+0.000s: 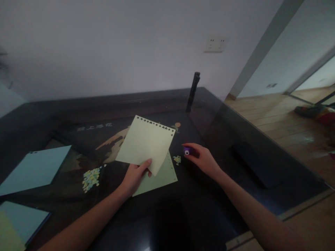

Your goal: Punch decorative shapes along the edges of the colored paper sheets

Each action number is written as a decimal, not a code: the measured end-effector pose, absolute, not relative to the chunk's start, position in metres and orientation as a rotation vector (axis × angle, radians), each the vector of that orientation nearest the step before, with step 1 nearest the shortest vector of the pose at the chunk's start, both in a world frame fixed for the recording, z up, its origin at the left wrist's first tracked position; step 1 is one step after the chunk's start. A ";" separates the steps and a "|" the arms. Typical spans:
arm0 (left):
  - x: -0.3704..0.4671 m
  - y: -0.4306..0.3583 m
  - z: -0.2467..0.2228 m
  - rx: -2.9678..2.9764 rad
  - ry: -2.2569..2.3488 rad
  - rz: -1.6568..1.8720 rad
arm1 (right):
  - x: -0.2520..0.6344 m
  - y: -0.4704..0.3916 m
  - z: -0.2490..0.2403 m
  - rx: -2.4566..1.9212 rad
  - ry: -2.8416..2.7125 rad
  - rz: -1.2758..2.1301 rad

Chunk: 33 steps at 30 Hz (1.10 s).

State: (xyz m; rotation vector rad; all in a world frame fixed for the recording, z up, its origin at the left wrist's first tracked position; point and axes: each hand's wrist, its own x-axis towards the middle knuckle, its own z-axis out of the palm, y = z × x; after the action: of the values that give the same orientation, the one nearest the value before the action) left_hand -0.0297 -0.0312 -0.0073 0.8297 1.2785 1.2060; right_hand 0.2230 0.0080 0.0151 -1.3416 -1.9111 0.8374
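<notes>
My left hand [138, 175] grips a pale yellow-green paper sheet [146, 144] by its lower edge, thumb on top. Small punched shapes run along the sheet's far edge and round its right corner. Beneath it, a second pale green sheet [159, 179] lies on the dark table, partly covered. Between the thumb and fingers of my right hand [200, 158] is a small purple craft punch [186, 152] with a white round part facing left. A little pile of paper cutouts [177, 160] rests on the table just left of the punch.
A larger heap of cutouts [91, 179] lies left of my left hand. Farther left are a light blue sheet [36, 169] and a paper stack [23, 219]. A black upright object [193, 91] stands near the wall. A dark flat object [251, 164] lies at right.
</notes>
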 end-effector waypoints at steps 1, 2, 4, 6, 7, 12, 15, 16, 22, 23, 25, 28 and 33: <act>-0.029 -0.030 -0.004 0.785 1.242 1.234 | 0.223 0.008 0.015 -1.349 -1.899 0.845; -0.028 -0.030 -0.001 0.741 1.210 1.265 | 0.223 0.009 0.014 -1.351 -1.890 0.855; -0.028 -0.028 0.005 0.665 1.176 1.314 | 0.223 0.010 0.014 -1.344 -1.879 0.852; -0.029 -0.028 0.009 0.631 1.160 1.307 | 0.223 0.012 0.014 -1.319 -1.875 0.810; -0.030 -0.027 0.011 0.624 1.147 1.293 | 0.223 0.012 0.015 -1.304 -1.872 0.787; -0.037 -0.025 0.021 0.612 1.063 1.290 | 0.222 0.014 0.023 -1.314 -1.833 0.865; -0.041 -0.023 0.028 0.650 1.041 1.292 | 0.219 0.018 0.029 -1.288 -1.788 0.992; -0.042 -0.022 0.030 0.666 1.036 1.287 | 0.218 0.021 0.030 -1.269 -1.786 1.011; -0.050 -0.019 0.033 0.744 1.019 1.230 | 0.215 0.057 0.024 -1.267 -1.871 0.839; -0.051 -0.018 0.033 0.747 1.021 1.224 | 0.215 0.065 0.022 -1.290 -1.879 0.803; -0.054 -0.017 0.034 0.741 1.028 1.219 | 0.214 0.081 0.016 -1.331 -1.888 0.738; -0.057 -0.015 0.035 0.720 1.045 1.241 | 0.211 0.100 0.006 -1.394 -1.892 0.628; -0.058 -0.017 0.036 0.734 1.040 1.254 | 0.202 0.119 -0.010 -1.433 -1.903 0.502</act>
State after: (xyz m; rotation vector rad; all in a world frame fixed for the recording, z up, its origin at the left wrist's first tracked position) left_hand -0.0576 -0.0168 0.0360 0.7338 1.0405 1.2542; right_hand 0.2019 0.1190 -0.0099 -1.4330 -1.9028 0.5016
